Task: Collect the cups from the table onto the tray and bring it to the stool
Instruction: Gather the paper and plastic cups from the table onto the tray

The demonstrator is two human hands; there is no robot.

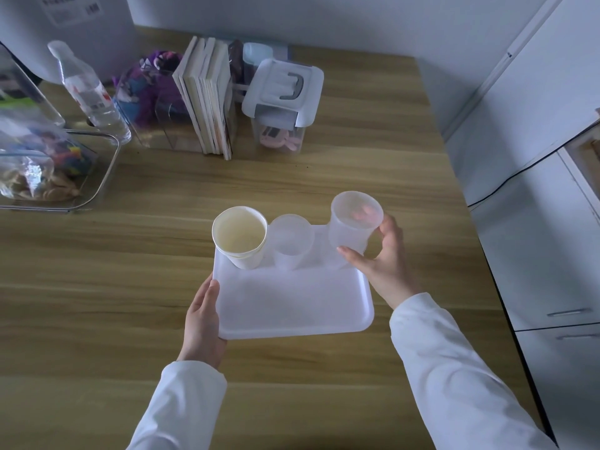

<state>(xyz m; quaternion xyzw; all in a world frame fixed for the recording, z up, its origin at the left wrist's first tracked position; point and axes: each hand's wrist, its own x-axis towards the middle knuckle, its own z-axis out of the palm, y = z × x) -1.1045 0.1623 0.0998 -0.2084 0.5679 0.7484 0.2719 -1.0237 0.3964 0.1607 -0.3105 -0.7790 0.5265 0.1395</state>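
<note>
A wooden worktop [130, 287] stands against pale walls, with white cabinets at its right edge. Near the front edge lies a white tray [292, 306]. The left hand [203, 323] clasps the tray's left rim, thumb on top. The right hand [386, 258] closes its grip around a translucent cup [352, 222] over the tray's far right corner. A paper cup [242, 238] and a small clear cup [290, 241] stand along the tray's far edge. Books [207, 99], a bottle [91, 92] and a lidded box [282, 99] stand near the far edge.

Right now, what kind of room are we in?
Probably a home or dorm room, at a desk-like wooden table. Clues: a row of upright paperback books, a clear plastic water bottle, a clear bin of bagged snacks, and white drawer cabinets alongside.
</note>
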